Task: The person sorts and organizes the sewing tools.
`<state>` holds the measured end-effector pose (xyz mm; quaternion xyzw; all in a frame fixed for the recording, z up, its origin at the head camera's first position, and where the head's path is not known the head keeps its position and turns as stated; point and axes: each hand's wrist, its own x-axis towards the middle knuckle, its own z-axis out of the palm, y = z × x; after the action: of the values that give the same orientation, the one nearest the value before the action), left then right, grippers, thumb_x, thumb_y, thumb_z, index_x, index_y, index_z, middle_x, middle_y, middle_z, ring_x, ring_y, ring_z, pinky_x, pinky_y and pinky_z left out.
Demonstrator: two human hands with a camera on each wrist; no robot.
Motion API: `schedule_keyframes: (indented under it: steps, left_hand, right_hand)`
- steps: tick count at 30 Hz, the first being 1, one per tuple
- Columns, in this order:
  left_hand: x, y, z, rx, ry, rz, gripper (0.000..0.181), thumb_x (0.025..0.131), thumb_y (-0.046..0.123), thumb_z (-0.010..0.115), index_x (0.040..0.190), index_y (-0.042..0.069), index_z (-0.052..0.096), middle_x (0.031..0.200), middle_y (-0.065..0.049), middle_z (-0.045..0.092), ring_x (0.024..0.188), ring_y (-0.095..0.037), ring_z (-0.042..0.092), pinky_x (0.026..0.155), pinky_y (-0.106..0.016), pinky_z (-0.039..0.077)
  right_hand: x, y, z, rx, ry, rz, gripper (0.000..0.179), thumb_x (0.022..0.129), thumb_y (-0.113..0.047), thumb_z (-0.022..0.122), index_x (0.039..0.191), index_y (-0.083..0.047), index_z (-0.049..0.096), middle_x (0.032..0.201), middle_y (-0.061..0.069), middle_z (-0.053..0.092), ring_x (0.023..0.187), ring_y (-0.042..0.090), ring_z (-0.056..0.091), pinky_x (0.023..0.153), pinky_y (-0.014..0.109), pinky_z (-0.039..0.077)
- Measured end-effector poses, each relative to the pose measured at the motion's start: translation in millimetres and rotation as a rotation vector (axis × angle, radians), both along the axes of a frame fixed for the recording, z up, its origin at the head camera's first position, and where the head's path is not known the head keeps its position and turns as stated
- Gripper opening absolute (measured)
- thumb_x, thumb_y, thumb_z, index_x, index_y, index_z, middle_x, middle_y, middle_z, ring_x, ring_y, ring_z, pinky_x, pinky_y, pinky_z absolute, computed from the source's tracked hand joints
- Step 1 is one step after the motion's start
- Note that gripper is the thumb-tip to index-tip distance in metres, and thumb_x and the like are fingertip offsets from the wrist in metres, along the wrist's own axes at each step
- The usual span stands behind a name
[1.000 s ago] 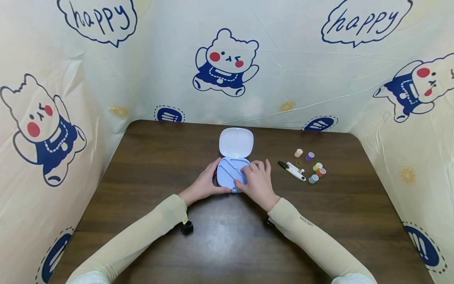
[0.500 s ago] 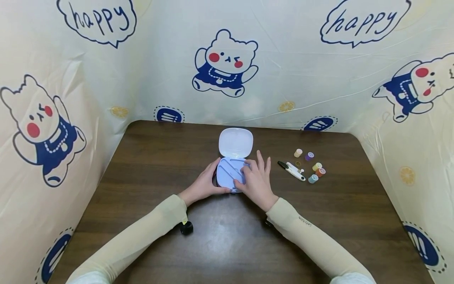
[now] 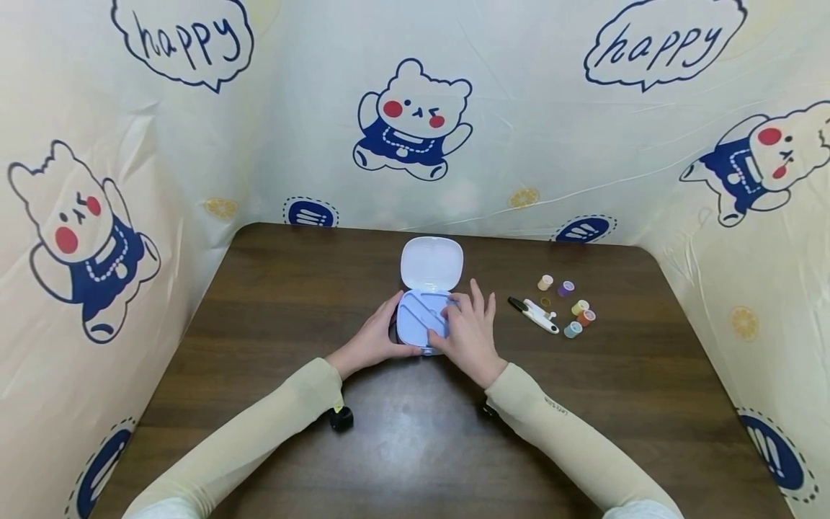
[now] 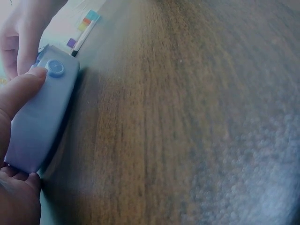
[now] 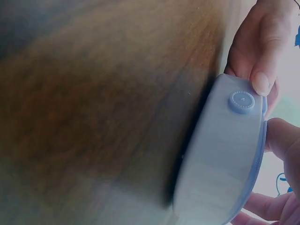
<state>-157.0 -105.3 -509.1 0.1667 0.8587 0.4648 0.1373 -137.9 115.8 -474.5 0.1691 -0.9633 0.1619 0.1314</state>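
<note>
A small light blue box (image 3: pixel 415 344) stands on the table with its pale lid (image 3: pixel 431 264) swung back. Inside it sits a light blue inner tray (image 3: pixel 415 313) with a diagonal groove. My left hand (image 3: pixel 371 335) grips the box from the left, its thumb on the front wall beside the round button (image 4: pixel 56 68) and its fingers round the side. My right hand (image 3: pixel 473 339) bends thumb and index finger onto the inner tray at its right part, while its other fingers stick up. The right wrist view shows the thumb at the box's upper rim; the grip's underside is hidden.
Right of the box lie several small thread spools (image 3: pixel 573 330) in different colours. Near them are a slim white tool with a black end (image 3: pixel 533 315) and a small yellowish ring (image 3: pixel 545 303). A printed cloth (image 3: pixel 519 122) surrounds the brown wooden table (image 3: pixel 298 288).
The outer fingers of my right hand have lifted and spread, while thumb and index stay at the inner tray. My left hand keeps its grip, and the box stays in place.
</note>
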Motion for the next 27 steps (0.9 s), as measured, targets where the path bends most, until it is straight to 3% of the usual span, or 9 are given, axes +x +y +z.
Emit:
schedule_keyframes:
  steps: [9, 27]
  left_hand:
    - [0.1, 0.4, 0.8, 0.017, 0.026, -0.004, 0.123, 0.078, 0.039, 0.093, 0.167, 0.006, 0.015, 0.169, -0.018, 0.025, 0.153, -0.03, 0.031, 0.124, -0.051, 0.029]
    - [0.7, -0.7, 1.7, 0.035, 0.033, -0.016, 0.12, 0.079, 0.033, 0.093, 0.165, 0.002, 0.016, 0.168, -0.021, 0.025, 0.152, -0.033, 0.033, 0.123, -0.05, 0.031]
  right_hand:
    - [1.6, 0, 5.5, 0.032, -0.021, -0.013, 0.035, 0.087, -0.039, 0.083, 0.098, -0.007, 0.073, 0.098, 0.014, 0.065, 0.13, 0.045, 0.047, 0.112, 0.082, 0.016]
    - [1.6, 1, 12.0, 0.054, -0.03, -0.018, 0.039, 0.087, -0.041, 0.082, 0.1, -0.005, 0.074, 0.099, 0.013, 0.067, 0.119, 0.039, 0.05, 0.115, 0.079, 0.017]
